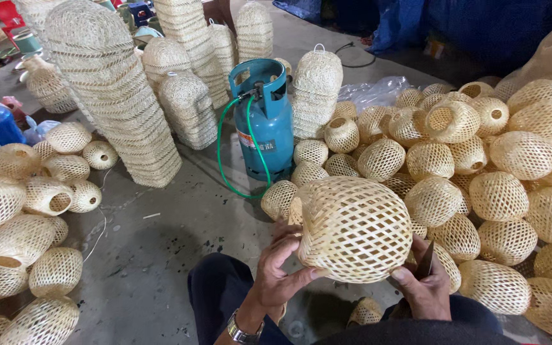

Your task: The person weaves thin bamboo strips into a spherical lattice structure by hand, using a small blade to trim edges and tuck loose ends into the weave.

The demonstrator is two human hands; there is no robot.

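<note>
Now | woven shade (354,229) between hands | left hand (280,271) gripping | right hand (424,285) gripping

Concrete floor (161,243) bears woven shades (519,153), seemingly gas cylinder (264,121).

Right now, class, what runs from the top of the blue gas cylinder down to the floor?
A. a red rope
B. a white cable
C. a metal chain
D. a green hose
D: a green hose loops from the valve on the cylinder down to the floor.
</note>
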